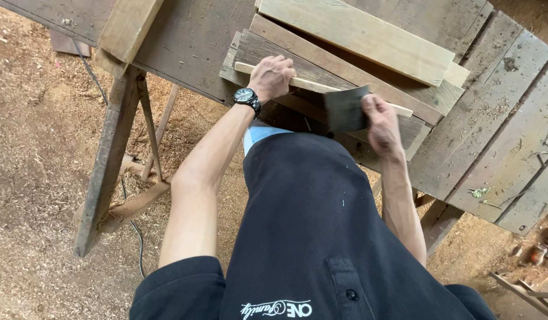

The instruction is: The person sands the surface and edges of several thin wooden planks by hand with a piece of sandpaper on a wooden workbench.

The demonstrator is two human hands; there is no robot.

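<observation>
Sanding looked underway: the left hand [271, 77] clenched the pale strip [312, 85] on the planks at the tabletop's [493, 136] near edge, right fingers [378, 115] pinching dark sandpaper [345, 108] against it, another steady stroke due.

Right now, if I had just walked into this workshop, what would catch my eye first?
Probably the two bare hands at the near edge of the rough wooden workbench. The left hand, a dark wristwatch on its wrist, presses down a thin pale strip of wood lying on a stack of weathered planks. The right hand holds a dark flat sheet against that strip. Sawdust covers the ground to the left.
</observation>
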